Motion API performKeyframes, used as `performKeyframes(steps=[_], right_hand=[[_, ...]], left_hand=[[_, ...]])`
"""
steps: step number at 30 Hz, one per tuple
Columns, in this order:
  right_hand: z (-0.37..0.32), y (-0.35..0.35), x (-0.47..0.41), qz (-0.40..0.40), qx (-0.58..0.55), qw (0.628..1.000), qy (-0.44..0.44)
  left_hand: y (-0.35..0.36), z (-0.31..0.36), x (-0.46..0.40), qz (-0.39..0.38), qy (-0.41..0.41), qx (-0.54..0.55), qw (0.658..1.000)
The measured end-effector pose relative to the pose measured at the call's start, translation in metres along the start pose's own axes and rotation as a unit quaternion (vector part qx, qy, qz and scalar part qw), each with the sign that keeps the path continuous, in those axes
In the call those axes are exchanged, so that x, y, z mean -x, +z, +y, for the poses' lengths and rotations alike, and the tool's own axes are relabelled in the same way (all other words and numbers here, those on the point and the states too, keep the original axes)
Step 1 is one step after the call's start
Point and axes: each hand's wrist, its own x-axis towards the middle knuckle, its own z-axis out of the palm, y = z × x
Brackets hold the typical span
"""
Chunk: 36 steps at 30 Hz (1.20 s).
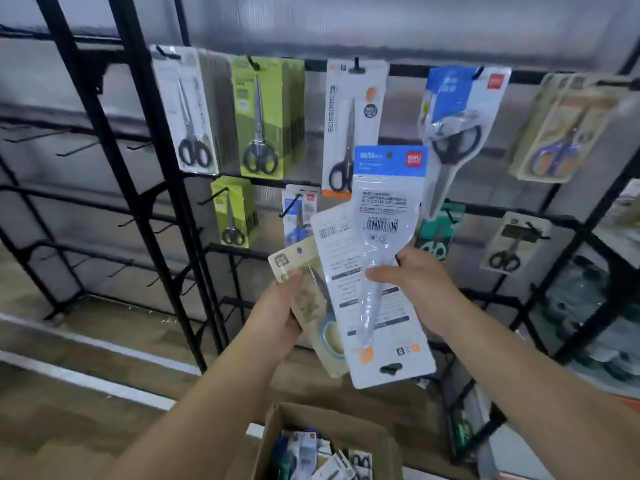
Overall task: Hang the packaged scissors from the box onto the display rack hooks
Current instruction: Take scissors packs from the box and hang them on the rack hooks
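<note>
My left hand (pixel 280 313) grips two packs fanned out: a beige scissors pack (pixel 313 306) and a white pack (pixel 381 341) held upside down, back side facing me. My right hand (pixel 415 282) pinches a clear pack with a blue header (pixel 388 202), back side toward me, raised in front of the rack. The black display rack (pixel 408 69) carries hung scissors packs, among them a white pack (pixel 349 126) and a blue-headed pack (pixel 457 109). An open cardboard box (pixel 273 431) with several more packs stands below my arms.
Green packs (pixel 263 116) and a grey pack (pixel 190 109) hang at the upper left, a beige pack (pixel 561 133) at the right. Bare hooks (pixel 83 147) stick out of the left rack section. Lower hooks hold smaller packs. The floor is wood.
</note>
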Motion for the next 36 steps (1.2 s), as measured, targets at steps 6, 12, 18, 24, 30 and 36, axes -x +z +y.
performKeyframes(steps=[6, 12, 18, 24, 30, 36], right_hand=[[-0.03, 0.001, 0.002, 0.024, -0.019, 0.999, -0.034], [-0.029, 0.007, -0.002, 0.046, 0.037, 0.997, -0.054], [-0.031, -0.004, -0.013, 0.077, 0.033, 0.992, -0.099], [-0.017, -0.025, -0.012, 0.064, 0.085, 0.99, -0.092], [0.003, -0.021, -0.003, 0.003, 0.273, 0.956, -0.11], [0.015, -0.034, -0.001, 0.008, 0.238, 0.97, -0.055]], left_hand=[[0.046, 0.025, 0.015, -0.024, 0.027, 0.066, 0.997], [0.072, 0.039, 0.017, -0.058, 0.014, 0.086, 0.995], [0.08, 0.038, 0.007, 0.011, 0.054, 0.075, 0.996], [0.082, 0.032, -0.005, 0.072, 0.086, 0.063, 0.992], [0.085, 0.019, -0.011, 0.085, 0.08, 0.032, 0.993], [0.08, 0.005, -0.013, 0.081, 0.066, 0.047, 0.993]])
